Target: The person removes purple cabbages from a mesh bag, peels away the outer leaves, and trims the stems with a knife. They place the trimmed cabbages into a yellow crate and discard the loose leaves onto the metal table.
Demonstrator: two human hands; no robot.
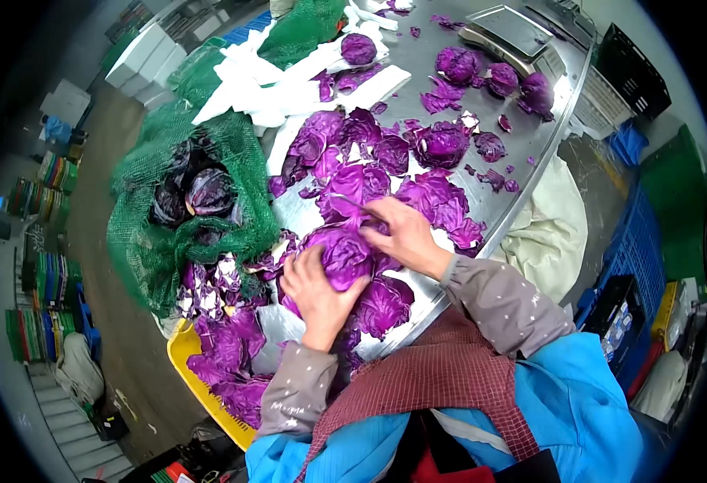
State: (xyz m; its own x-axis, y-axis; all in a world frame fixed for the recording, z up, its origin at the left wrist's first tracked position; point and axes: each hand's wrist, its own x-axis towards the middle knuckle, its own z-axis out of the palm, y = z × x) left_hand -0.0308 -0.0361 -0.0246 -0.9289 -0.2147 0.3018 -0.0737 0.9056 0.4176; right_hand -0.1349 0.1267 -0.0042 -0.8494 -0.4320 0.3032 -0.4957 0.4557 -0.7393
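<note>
A purple cabbage head [340,256] lies on the metal table among loose leaves. My left hand [319,291] is wrapped round its lower left side, thumb at its lower edge. My right hand [401,233] is closed above and right of the cabbage, fingers bent round a thin dark tool [352,204], perhaps a knife, whose tip points up and left. Peeled purple leaves [361,181] lie just beyond both hands, and more leaves [384,306] lie below the cabbage on the right.
A green mesh bag [245,161] with dark cabbages stands at the left. A yellow crate [184,354] holds leaves at the lower left. White wrapping [249,80] and several cabbages [440,145] lie farther back, with a scale [508,34] at the back right.
</note>
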